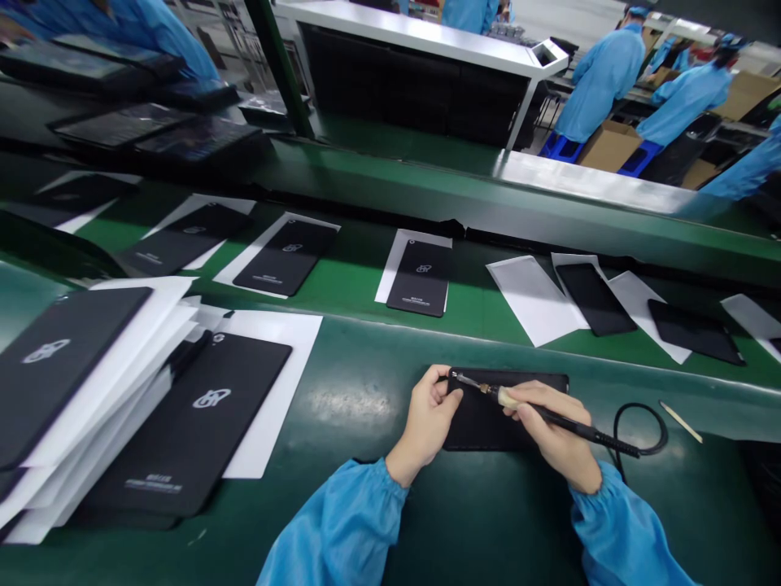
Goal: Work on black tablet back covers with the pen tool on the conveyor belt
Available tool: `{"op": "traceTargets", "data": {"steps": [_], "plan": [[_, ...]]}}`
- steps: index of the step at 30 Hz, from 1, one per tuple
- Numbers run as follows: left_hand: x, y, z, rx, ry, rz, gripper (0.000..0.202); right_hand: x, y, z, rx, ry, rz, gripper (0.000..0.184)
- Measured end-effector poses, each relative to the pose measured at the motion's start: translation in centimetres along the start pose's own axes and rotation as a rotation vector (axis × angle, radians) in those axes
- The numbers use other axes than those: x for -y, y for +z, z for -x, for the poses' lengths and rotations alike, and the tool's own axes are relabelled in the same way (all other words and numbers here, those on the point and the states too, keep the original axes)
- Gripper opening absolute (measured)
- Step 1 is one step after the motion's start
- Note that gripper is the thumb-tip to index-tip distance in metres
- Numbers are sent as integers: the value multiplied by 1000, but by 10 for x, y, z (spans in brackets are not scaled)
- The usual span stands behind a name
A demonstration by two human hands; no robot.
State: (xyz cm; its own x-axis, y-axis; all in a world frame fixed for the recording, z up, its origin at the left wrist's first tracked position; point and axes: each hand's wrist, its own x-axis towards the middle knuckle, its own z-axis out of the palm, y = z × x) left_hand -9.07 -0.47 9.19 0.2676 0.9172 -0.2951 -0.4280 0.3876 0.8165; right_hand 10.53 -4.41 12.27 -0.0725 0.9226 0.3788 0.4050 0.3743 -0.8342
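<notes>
A black tablet back cover (488, 423) lies on the green bench in front of me. My left hand (428, 413) grips its left end, fingers curled at the upper left corner. A soldering iron (565, 421) is held like a pen in my right hand (552, 423), above the cover. The iron's metal tip points left and meets the corner beside my left fingertips; whether it touches is too small to tell. A black cable (662, 427) loops from the iron's rear end. Both forearms wear blue sleeves.
At left, black covers with a white logo (211, 398) are piled with white sheets (277, 391). Beyond the bench edge, a green conveyor (351, 281) carries several covers on paper. A thin pale stick (682, 422) lies right. People in blue coats (604, 77) work behind.
</notes>
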Motion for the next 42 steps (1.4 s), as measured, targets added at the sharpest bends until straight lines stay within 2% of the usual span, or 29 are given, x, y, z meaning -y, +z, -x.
{"op": "traceTargets", "data": {"steps": [8,15,20,35,42], "plan": [[-1,0,-1,-14,-7,-8,24,5,3,3,-15,-7,-2,19],[-1,0,0,-25,-8,-4,25,14,4,25,-138,103,61,21],[0,0,0,-25,-8,3,26,9,16,32,-251,57,212,9],[1,-1,0,-22,-17,10,25,9,25,28,-228,0,279,12],[3,-2,-1,-11,-7,-1,25,14,36,34,-277,-32,328,11]]}}
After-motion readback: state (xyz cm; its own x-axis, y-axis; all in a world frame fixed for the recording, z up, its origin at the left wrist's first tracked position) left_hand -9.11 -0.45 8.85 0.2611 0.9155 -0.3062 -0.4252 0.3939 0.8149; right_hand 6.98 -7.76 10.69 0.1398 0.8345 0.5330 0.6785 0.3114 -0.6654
